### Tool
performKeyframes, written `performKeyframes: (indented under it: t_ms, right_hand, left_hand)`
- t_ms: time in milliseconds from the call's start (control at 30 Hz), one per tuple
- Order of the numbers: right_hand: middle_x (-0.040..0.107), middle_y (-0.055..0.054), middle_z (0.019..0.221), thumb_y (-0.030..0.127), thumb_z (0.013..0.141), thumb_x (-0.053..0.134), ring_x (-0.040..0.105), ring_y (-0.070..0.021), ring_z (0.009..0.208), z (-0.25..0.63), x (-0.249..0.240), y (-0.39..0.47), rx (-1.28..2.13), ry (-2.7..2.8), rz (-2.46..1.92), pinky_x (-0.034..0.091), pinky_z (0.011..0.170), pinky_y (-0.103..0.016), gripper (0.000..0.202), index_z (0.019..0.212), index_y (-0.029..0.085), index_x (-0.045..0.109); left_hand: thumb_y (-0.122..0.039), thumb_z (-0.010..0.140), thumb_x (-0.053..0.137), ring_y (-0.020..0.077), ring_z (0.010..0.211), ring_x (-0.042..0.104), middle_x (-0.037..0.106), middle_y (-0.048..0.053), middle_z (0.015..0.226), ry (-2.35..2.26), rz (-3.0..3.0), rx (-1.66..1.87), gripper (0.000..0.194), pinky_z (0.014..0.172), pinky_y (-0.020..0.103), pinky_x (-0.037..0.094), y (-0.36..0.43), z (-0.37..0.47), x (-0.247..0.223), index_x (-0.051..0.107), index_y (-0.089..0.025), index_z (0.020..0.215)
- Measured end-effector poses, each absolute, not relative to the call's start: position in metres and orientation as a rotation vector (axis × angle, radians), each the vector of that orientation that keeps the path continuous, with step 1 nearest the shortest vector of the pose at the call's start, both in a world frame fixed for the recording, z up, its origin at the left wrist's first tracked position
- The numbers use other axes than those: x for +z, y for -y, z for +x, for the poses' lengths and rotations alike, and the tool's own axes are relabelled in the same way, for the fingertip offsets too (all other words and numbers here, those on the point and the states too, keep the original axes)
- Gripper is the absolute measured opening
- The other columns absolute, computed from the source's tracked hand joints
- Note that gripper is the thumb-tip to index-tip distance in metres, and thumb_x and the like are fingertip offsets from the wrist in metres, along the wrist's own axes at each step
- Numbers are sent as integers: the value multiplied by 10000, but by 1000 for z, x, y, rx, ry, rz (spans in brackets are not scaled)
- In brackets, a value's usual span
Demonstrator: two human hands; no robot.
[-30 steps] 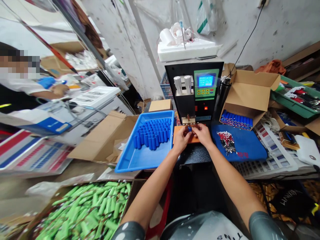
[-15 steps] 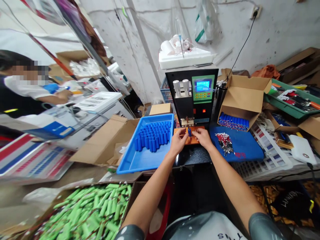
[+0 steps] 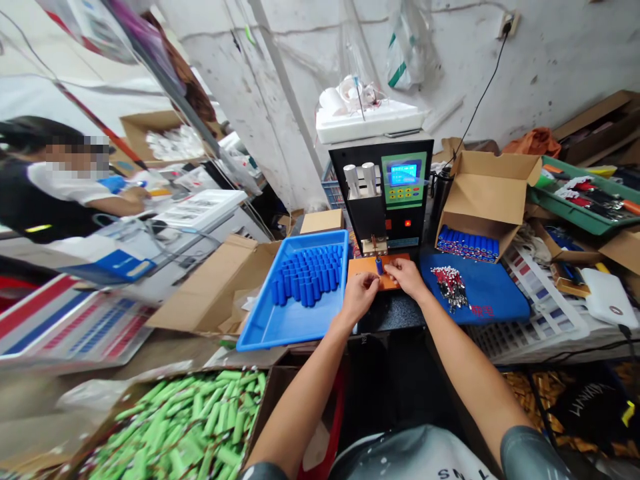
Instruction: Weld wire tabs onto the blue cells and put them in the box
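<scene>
A blue cylindrical cell [image 3: 379,266] stands upright on the orange plate [image 3: 358,267], below the electrodes of the black machine [image 3: 357,220] with its lit screen. My right hand [image 3: 404,275] is at the cell's right side with its fingers bent; whether they grip it is too small to tell. To the left of the cell, my left hand [image 3: 361,293] is over the plate's front left part, thumb and fingers closed together, apart from the cell. What its fingertips hold, if anything, cannot be made out.
Many upright blue cells fill the back of a blue tray [image 3: 265,333] at left. Red and black wires [image 3: 450,287] lie on a blue mat [image 3: 495,290] at right. Green packs [image 3: 200,420] fill a box at lower left. A person [image 3: 55,180] sits at far left.
My left hand has drawn back from the cell, toward the lower left. The right hand stays beside the cell. The camera view has shifted slightly.
</scene>
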State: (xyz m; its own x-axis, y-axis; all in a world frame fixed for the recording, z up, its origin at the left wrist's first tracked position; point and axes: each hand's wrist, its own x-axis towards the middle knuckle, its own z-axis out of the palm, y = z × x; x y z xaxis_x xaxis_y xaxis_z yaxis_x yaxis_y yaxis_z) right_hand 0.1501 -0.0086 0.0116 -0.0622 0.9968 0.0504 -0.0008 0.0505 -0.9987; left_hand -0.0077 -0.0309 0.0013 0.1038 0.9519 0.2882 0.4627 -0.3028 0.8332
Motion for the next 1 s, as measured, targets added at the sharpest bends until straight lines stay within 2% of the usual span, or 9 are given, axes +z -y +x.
performKeyframes:
  t_ms: [267, 400, 467, 533, 600, 667, 767, 867, 1000]
  right_hand:
    - [508, 41, 528, 444, 683, 657, 434, -98, 480, 155, 8, 5, 1220, 1479, -1096, 335, 479, -227, 292, 678, 159, 598]
    - [496, 46, 500, 443, 672, 672, 423, -92, 458, 157, 9, 5, 1268, 1430, -1098, 315, 464, -223, 296, 647, 166, 571]
    - [488, 51, 482, 429, 669, 673, 405, -85, 432, 158, 11, 6, 1335, 1371, -1081, 301, 443, -220, 282, 641, 171, 563]
    - [492, 50, 483, 407, 666, 667, 396, -79, 418, 161, 12, 7, 1404, 1313, -1056, 291, 425, -214, 257, 641, 170, 570]
    - [507, 44, 502, 387, 660, 667, 403, -74, 424, 163, 13, 7, 1444, 1265, -1033, 287, 415, -206, 239, 637, 165, 581]
    - [515, 39, 517, 379, 658, 673, 412, -71, 434, 164, 14, 7, 1461, 1222, -1016, 281, 408, -197, 238, 625, 163, 579]
    - [523, 35, 519, 383, 653, 684, 415, -64, 429, 166, 15, 7, 1504, 1154, -995, 275, 399, -191, 252, 616, 161, 572]
    - [514, 37, 499, 399, 647, 700, 405, -58, 411, 165, 17, 7, 1534, 1099, -985, 273, 392, -190, 283, 594, 160, 556]
    - [497, 42, 480, 401, 650, 713, 401, -52, 401, 162, 16, 4, 1531, 1033, -991, 259, 386, -183, 305, 580, 163, 535]
  left_hand:
    - [-215, 798, 555, 131, 649, 580, 651, 13, 724, -1384, 1930, 1111, 99, 645, 253, 463, 26, -5, 9, 630, -171, 750]
    - [-177, 790, 545, 173, 843, 609, 648, 43, 858, -1393, 2024, 1205, 95, 805, 315, 495, 29, -8, 9, 639, -173, 808]
    - [-147, 772, 548, 212, 1035, 587, 629, 83, 1041, -1389, 2072, 1251, 155, 931, 362, 475, 31, -11, 7, 665, -173, 870]
    - [-123, 763, 551, 240, 1192, 528, 578, 104, 1219, -1328, 2129, 1194, 287, 1020, 392, 437, 30, -13, 4, 677, -184, 1013]
    - [-106, 768, 548, 245, 1240, 507, 559, 106, 1290, -1244, 2184, 1082, 438, 1054, 404, 416, 26, -13, 1, 627, -199, 1188]
    - [-95, 777, 541, 240, 1181, 546, 594, 107, 1246, -1204, 2220, 1010, 519, 1031, 403, 432, 22, -12, -3, 567, -200, 1284]
    - [-102, 781, 558, 226, 997, 596, 641, 102, 1086, -1231, 2242, 1008, 537, 909, 380, 478, 18, -9, -7, 541, -184, 1312]
    - [-133, 808, 560, 189, 816, 585, 633, 73, 910, -1251, 2193, 1028, 476, 770, 329, 482, 17, -8, -9, 562, -173, 1282]
    - [-239, 890, 519, 147, 705, 563, 629, 45, 840, -1233, 1998, 1077, 348, 665, 270, 450, 13, -8, -7, 589, -164, 1222]
